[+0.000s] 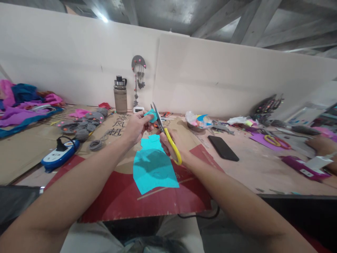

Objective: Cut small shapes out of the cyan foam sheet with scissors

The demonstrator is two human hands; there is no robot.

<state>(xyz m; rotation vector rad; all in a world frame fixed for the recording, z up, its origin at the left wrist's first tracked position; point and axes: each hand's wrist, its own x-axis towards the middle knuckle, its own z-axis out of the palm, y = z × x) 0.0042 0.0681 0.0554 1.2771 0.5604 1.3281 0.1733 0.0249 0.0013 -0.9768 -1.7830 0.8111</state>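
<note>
Pinched in my left hand [137, 128] is a small turquoise felt-like piece [151, 114], raised above the work surface. My right hand [169, 143] grips scissors [159, 123] with yellow handles, partly red underneath. Their blades point up and away, slightly parted, right beside the small piece; whether they touch its edge I cannot tell. Below both hands lies a larger turquoise sheet [155, 172] with an uneven cut top edge. It rests on a red and brown cardboard sheet [110, 196].
Behind stand a water bottle [120, 96] and a hanging felt ornament [138, 63]. On the left are a power strip [60, 154], grey yarn [96, 144] and colourful fabric [28, 109]. On the right lie a phone [223, 148], a bowl [198, 123] and another person's hand [322, 146].
</note>
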